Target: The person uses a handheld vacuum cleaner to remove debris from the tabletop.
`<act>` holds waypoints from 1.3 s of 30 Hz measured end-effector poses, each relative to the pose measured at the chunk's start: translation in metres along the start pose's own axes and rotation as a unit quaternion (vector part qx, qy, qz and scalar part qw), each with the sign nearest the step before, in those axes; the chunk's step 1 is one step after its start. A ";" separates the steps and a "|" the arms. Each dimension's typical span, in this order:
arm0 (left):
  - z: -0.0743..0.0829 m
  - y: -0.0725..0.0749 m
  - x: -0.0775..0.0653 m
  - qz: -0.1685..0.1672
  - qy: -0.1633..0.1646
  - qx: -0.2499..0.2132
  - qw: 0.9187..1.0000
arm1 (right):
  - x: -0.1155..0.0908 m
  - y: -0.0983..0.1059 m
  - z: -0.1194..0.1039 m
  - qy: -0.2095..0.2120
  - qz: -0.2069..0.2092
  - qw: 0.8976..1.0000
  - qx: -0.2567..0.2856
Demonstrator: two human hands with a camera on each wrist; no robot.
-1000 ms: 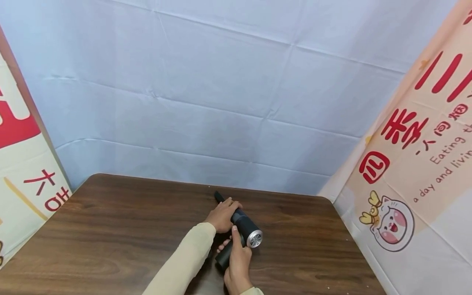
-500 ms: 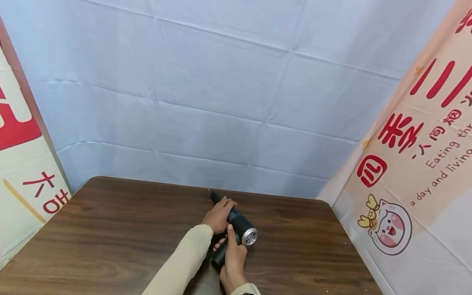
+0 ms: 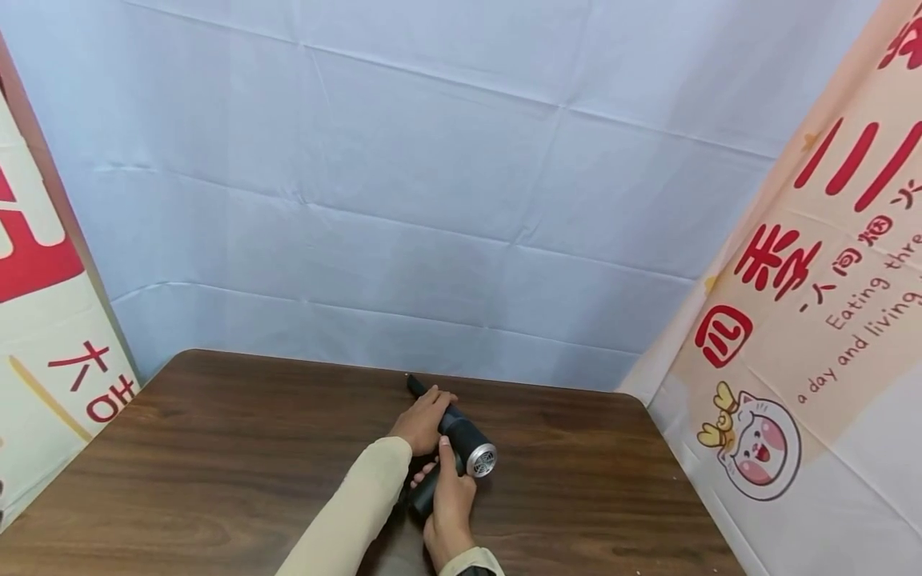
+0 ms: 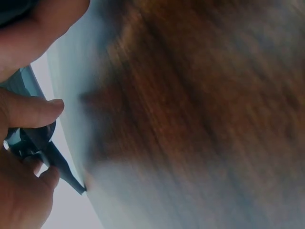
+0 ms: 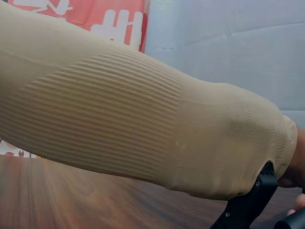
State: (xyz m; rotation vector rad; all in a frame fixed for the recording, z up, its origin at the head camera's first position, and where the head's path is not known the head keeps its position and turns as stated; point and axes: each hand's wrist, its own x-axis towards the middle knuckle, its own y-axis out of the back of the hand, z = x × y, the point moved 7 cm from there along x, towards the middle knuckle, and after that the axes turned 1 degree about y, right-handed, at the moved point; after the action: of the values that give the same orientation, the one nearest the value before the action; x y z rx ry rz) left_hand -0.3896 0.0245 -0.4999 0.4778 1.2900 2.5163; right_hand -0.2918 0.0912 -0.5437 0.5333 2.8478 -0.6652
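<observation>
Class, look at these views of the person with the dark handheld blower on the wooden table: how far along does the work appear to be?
Done: both hands have a grip on the blower. The left hand holds the body near the narrow black nozzle; the right hand wraps the handle. In hand: the blower is held low over the table, silver grille facing the camera. Left: apparently everything beyond holding it; nothing shows the nozzle off or the blower set down.

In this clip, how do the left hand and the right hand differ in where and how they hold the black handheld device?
The left hand wraps the front of the black handheld device, near its thin nozzle; the right hand grips the handle lower down, nearer the person. The left hand comes in from a beige sleeve that crosses the view; the right hand rises from the bottom edge, thumb pointing up along the body. Both hands curl round the device over the wooden table.
</observation>
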 end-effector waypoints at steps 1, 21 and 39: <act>0.000 0.000 0.000 -0.001 0.002 0.000 1.000 | 0.000 0.000 0.000 0.000 -0.001 1.000 0.000; 0.009 0.009 -0.010 0.019 0.005 0.029 0.999 | -0.005 0.005 -0.005 -0.017 -0.019 1.000 -0.005; 0.020 0.012 -0.036 0.021 0.049 0.190 0.980 | 0.000 0.034 -0.015 -0.145 -0.172 0.974 -0.037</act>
State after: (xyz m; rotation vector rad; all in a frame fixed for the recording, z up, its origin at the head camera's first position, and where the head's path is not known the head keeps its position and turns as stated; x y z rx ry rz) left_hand -0.3498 0.0184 -0.4854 0.4665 1.8300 2.3527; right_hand -0.2806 0.1264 -0.5444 -0.0728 2.6900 -0.6247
